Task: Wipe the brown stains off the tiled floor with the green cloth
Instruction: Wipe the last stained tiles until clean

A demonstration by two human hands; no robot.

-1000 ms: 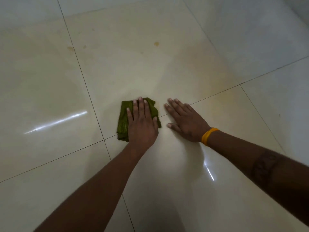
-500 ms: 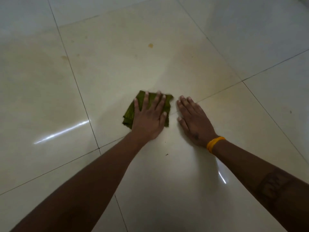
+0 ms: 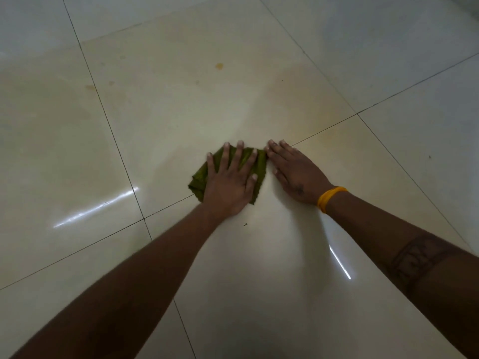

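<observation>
My left hand (image 3: pixel 230 182) lies flat with spread fingers on the folded green cloth (image 3: pixel 198 180), pressing it onto the cream tiled floor (image 3: pixel 181 112). The cloth's right edge touches the fingertips of my right hand (image 3: pixel 295 172), which rests flat on the tile with nothing in it and wears a yellow band (image 3: pixel 329 198) at the wrist. A small brown stain (image 3: pixel 219 66) sits farther ahead on the same tile. Fainter brown marks (image 3: pixel 90 87) lie at the far left near a grout line, and a yellowish smear (image 3: pixel 305 120) spreads ahead of my right hand.
Dark grout lines (image 3: pixel 116 149) cross the glossy floor. A tiny dark speck (image 3: pixel 245 224) lies just behind my left hand. Bright light reflections (image 3: pixel 96 207) streak the tiles to the left and beside my right forearm.
My left hand has slid the cloth to the right and slightly forward, from beside the grout crossing until it touches my right hand's fingertips. My right hand has stayed planted.
</observation>
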